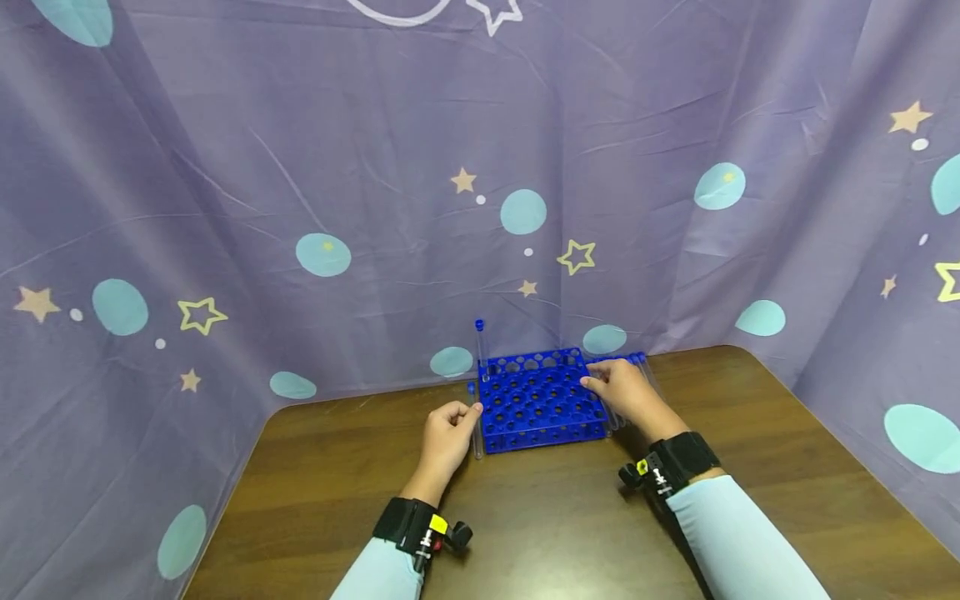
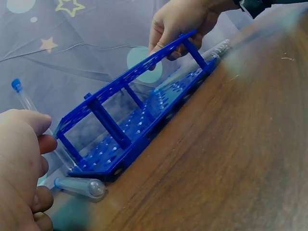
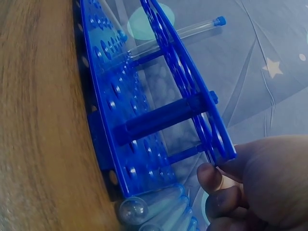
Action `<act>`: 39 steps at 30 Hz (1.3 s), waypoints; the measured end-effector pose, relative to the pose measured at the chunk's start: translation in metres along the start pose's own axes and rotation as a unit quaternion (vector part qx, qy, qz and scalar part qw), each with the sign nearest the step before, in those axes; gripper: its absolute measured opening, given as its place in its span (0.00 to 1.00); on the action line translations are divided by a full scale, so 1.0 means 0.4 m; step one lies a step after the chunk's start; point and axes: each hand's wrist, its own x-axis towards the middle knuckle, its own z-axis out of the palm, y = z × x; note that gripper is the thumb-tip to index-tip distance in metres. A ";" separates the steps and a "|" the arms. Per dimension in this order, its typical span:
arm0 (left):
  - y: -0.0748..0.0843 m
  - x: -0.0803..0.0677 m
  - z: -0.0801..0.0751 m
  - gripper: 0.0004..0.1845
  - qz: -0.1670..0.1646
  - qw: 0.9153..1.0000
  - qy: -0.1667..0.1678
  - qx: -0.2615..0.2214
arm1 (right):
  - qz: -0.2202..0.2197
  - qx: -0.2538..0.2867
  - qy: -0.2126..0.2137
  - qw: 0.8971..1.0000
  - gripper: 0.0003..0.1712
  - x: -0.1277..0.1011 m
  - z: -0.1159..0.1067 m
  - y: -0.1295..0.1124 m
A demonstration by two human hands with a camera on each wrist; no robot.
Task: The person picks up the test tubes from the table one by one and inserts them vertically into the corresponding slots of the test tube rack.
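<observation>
The blue rack (image 1: pixel 542 400) sits between both hands: right hand (image 1: pixel 621 392) pinches its right edge; left hand (image 1: pixel 447 433) curls around a tube (image 1: pixel 476 429) lying lengthwise along its left side

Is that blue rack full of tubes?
No. The blue rack holds only one upright tube at its far left corner; its other holes are empty.

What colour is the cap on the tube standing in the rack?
Blue, matching the rack. The standing tube's cap shows best in the head view.
</observation>
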 end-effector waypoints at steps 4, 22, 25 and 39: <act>-0.005 -0.001 0.004 0.18 0.001 1.000 -0.021 -0.009 | -0.011 -0.003 0.002 1.000 0.25 0.000 -0.005 0.005; -0.009 -0.004 -0.002 0.17 0.000 0.998 -0.054 -0.031 | 0.000 -0.007 0.043 0.999 0.18 0.003 -0.032 0.029; -0.010 -0.005 0.000 0.17 0.003 0.998 -0.055 -0.032 | 0.021 -0.006 0.081 0.996 0.16 -0.001 -0.054 0.048; -0.014 0.001 0.005 0.16 0.005 0.998 -0.052 -0.036 | 0.129 -0.080 0.077 0.985 0.25 -0.030 -0.135 0.151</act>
